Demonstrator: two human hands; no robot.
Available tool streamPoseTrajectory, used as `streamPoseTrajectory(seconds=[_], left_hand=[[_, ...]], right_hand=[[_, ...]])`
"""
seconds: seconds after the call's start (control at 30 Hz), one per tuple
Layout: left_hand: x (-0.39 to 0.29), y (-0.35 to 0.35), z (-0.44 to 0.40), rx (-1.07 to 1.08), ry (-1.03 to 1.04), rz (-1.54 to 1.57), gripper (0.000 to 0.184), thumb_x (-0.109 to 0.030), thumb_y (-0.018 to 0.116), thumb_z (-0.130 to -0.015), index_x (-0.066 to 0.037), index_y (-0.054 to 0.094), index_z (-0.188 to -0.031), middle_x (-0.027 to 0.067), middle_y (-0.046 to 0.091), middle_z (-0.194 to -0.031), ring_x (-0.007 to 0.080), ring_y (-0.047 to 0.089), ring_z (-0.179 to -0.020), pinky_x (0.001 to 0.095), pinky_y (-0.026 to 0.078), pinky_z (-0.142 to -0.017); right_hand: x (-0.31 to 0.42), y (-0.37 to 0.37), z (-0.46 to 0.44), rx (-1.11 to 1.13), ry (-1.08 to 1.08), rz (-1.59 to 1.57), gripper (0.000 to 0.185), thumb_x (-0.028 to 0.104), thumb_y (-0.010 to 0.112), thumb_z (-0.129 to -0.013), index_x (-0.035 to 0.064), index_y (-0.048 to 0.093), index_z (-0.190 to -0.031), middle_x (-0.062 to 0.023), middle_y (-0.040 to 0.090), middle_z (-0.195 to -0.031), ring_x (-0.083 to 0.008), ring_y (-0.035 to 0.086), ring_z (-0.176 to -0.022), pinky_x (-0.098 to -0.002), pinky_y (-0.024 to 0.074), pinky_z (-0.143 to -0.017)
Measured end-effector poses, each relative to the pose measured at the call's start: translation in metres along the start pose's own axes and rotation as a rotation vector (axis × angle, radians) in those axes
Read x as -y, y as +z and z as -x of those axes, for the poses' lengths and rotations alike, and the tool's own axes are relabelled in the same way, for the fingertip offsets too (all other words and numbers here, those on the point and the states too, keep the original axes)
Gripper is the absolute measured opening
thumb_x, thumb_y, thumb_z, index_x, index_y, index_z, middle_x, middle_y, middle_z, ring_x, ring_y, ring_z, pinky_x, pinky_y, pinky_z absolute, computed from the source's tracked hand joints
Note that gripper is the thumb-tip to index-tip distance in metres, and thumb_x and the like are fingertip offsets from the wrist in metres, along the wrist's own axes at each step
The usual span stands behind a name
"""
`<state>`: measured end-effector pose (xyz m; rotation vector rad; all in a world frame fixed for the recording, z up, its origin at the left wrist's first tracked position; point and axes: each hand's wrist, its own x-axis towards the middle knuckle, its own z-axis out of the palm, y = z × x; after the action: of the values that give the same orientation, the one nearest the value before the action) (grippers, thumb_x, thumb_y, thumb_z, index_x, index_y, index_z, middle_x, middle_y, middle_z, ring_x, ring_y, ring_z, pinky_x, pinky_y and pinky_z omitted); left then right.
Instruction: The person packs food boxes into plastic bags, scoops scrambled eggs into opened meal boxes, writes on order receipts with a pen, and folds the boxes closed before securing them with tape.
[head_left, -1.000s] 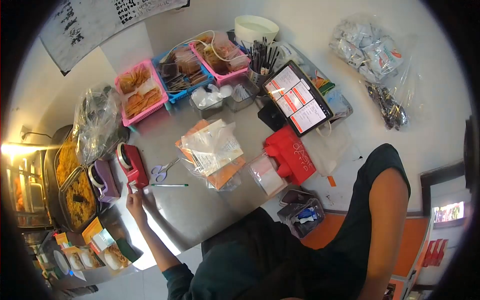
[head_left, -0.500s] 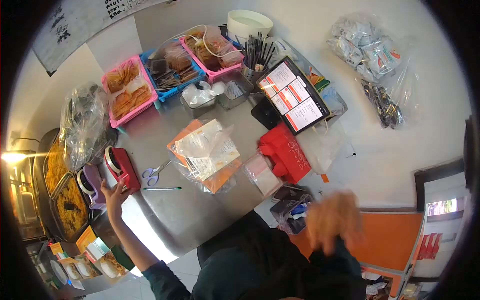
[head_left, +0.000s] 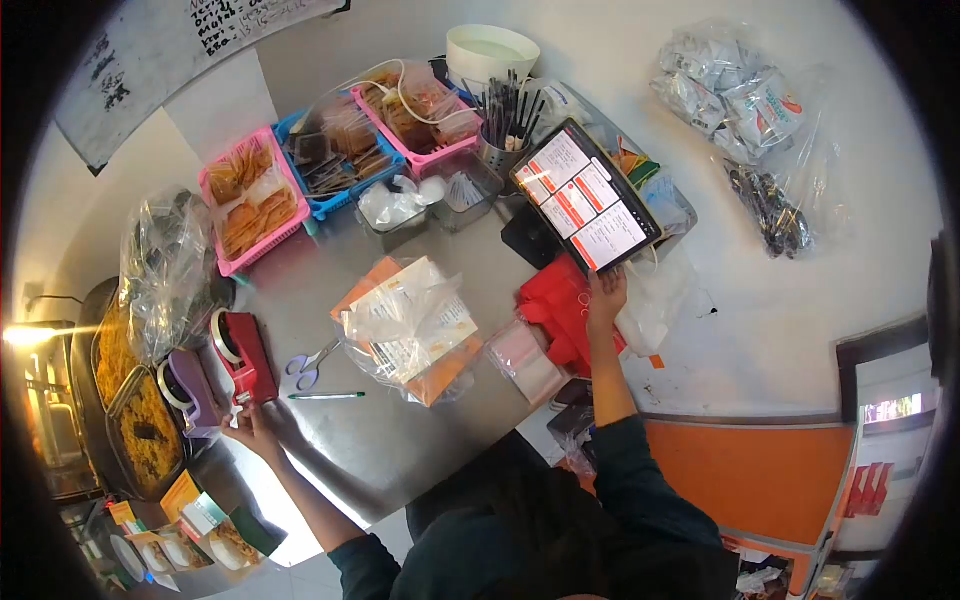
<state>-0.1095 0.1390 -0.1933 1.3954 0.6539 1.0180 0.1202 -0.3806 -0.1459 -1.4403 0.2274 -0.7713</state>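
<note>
Standing just ahead of the left hand [head_left: 257,437], the red tape dispenser [head_left: 254,375] is pointing its front end toward the fingers. These fingers are bending close to that end; whether they are pinching anything, I cannot tell. On the outer side, the purple tape dispenser [head_left: 197,392] is standing close beside the red one, so on that side the space is staying narrow.

Farther to the right, the right hand [head_left: 606,297] is reaching up to the lower edge of the tablet [head_left: 588,195]. Its fingertips are meeting this edge, but I cannot tell if they are closing on it. The right forearm is passing along the red bundle [head_left: 550,300].

Between the hands, the wrapped package [head_left: 415,320] is lying on the steel table [head_left: 400,445], with the scissors [head_left: 303,372] and the pen [head_left: 328,396] lying between it and the red dispenser. Below the pen, the steel surface is showing widely down to the slanting near edge, giving the left hand room toward the body.
</note>
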Motion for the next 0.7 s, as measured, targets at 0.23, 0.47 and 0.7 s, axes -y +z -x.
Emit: streamPoseTrajectory(seconds=[0.23, 0.47, 0.7], left_hand=[[0.004, -0.015, 0.001, -0.065, -0.027, -0.21, 0.049, -0.006, 0.06, -0.075, -0.009, 0.022, -0.106, 0.0042, 0.05, -0.068, 0.0097, 0.048, -0.064, 0.018, 0.038, -0.057], [-0.035, 0.008, 0.062, -0.475, 0.343, -0.521, 0.05, -0.018, 0.057, -0.078, -0.003, 0.021, -0.109, 0.0201, 0.05, -0.103, 0.0263, 0.049, -0.095, 0.0377, 0.037, -0.087], [-0.062, 0.107, 0.135, 0.106, -0.059, 0.173, 0.028, -0.025, 0.045, -0.085, -0.003, 0.037, -0.099, 0.0179, 0.031, -0.125, 0.0283, 0.037, -0.111, 0.0375, 0.03, -0.091]], right_hand=[[-0.038, 0.004, -0.019, -0.037, -0.153, 0.106, 0.046, -0.006, 0.06, -0.069, -0.0066, 0.039, -0.109, -0.0129, 0.052, -0.099, -0.0179, 0.052, -0.09, -0.0264, 0.0424, -0.079], [-0.007, 0.007, 0.017, -0.204, -0.121, 0.273, 0.046, 0.014, 0.059, -0.075, -0.0039, 0.039, -0.112, -0.014, 0.042, -0.113, -0.0207, 0.042, -0.1, -0.0316, 0.0352, -0.084], [0.155, 0.096, 0.115, 0.897, -0.483, 0.745, 0.059, 0.043, 0.055, -0.071, 0.011, 0.041, -0.118, -0.0168, 0.026, -0.128, -0.036, 0.018, -0.118, -0.0511, 0.0139, -0.091]])
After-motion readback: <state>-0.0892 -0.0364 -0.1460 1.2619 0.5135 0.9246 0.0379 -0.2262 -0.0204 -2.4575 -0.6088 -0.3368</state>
